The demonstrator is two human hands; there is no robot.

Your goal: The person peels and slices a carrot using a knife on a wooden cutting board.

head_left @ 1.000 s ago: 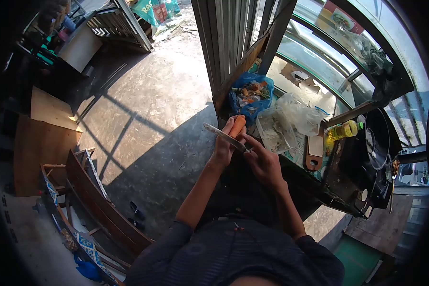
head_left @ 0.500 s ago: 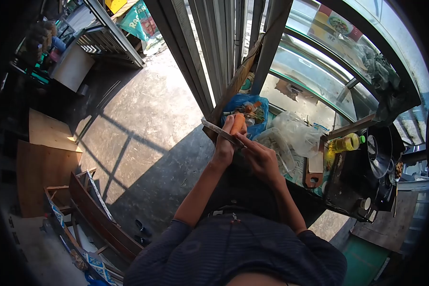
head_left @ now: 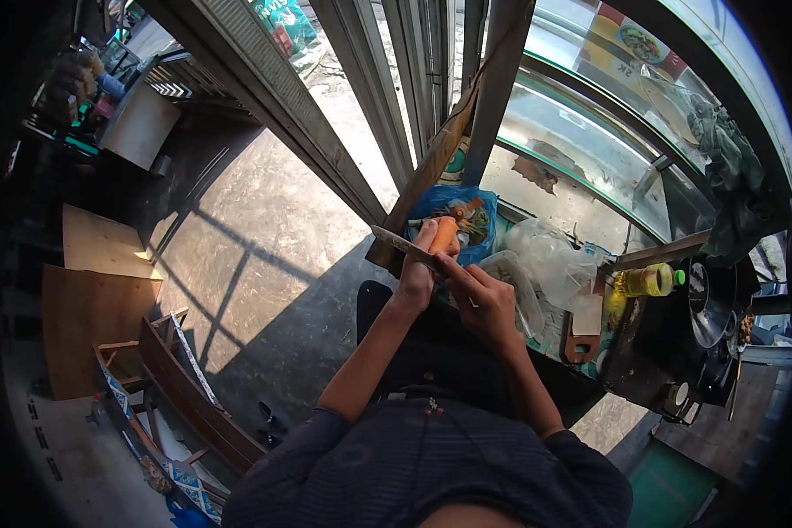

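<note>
My left hand (head_left: 416,277) gripped a carrot (head_left: 443,234), held upright just above a blue bag of scraps (head_left: 480,211). My right hand (head_left: 486,304) closed around a knife (head_left: 402,245), its blade laid across the carrot. Clear plastic bags (head_left: 550,260) lay beside them, with a yellow bottle (head_left: 647,280) farther right.

Lower part of carrot (head_left: 443,234) hidden inside left hand (head_left: 416,275), knife (head_left: 402,245) handle hidden in right hand (head_left: 487,304), stuff in blue bag (head_left: 453,211) too small to tell, pan (head_left: 711,304) dark and unclear
</note>
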